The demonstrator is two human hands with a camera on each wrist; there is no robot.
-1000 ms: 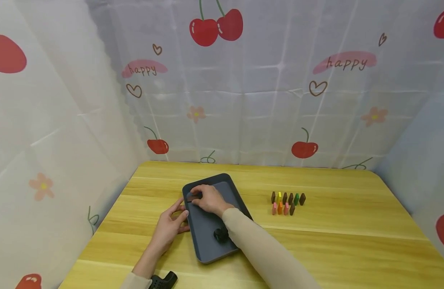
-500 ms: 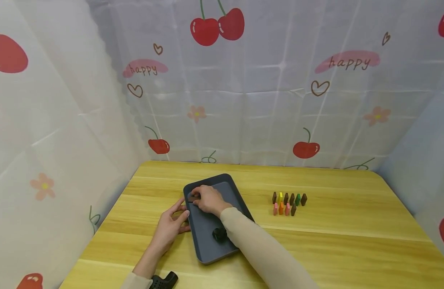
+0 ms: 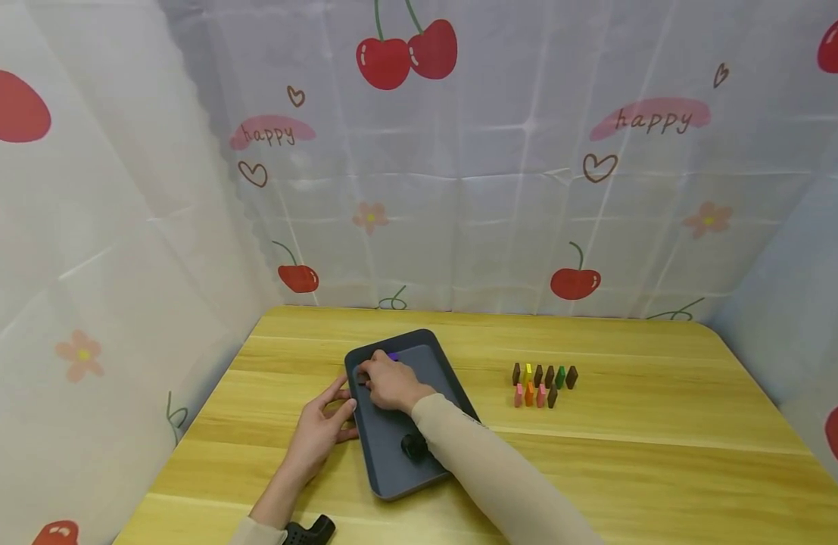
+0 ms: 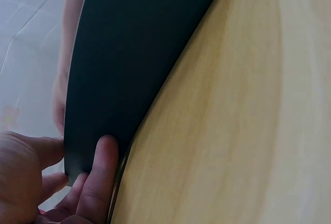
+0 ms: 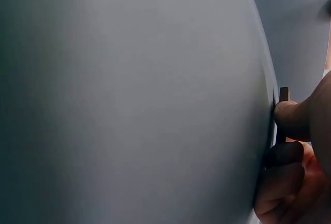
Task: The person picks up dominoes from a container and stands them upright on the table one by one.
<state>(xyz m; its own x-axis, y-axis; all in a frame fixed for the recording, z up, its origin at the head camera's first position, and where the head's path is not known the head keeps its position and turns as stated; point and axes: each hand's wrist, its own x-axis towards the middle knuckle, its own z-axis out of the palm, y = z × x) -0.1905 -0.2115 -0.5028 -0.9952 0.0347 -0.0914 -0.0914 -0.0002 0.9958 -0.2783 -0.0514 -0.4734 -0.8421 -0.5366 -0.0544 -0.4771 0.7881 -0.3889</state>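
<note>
In the head view, a dark grey rectangular tray [image 3: 391, 446] lies slanted on the wooden table. My right hand [image 3: 394, 384] reaches into its far left part and pinches a thin dark brown domino [image 5: 284, 94], which stands on edge between thumb and fingers in the right wrist view. Just beyond that hand, a bit of a purple domino [image 3: 393, 356] shows inside the tray. My left hand [image 3: 318, 428] rests against the tray's left side. Its fingertips touch the outer wall and rim, as the left wrist view shows.
To the right of the tray, several dominoes [image 3: 543, 384] stand upright in two rows, brown, yellow, green, pink and orange. Black wrist devices [image 3: 413, 446] show at both forearms. A cherry-printed curtain [image 3: 487, 189] encloses the table's back and sides.
My right hand has turned and dipped slightly with the brown domino, its fingers now more bent. The purple domino has come into sight behind it. My left hand stays at the tray.
</note>
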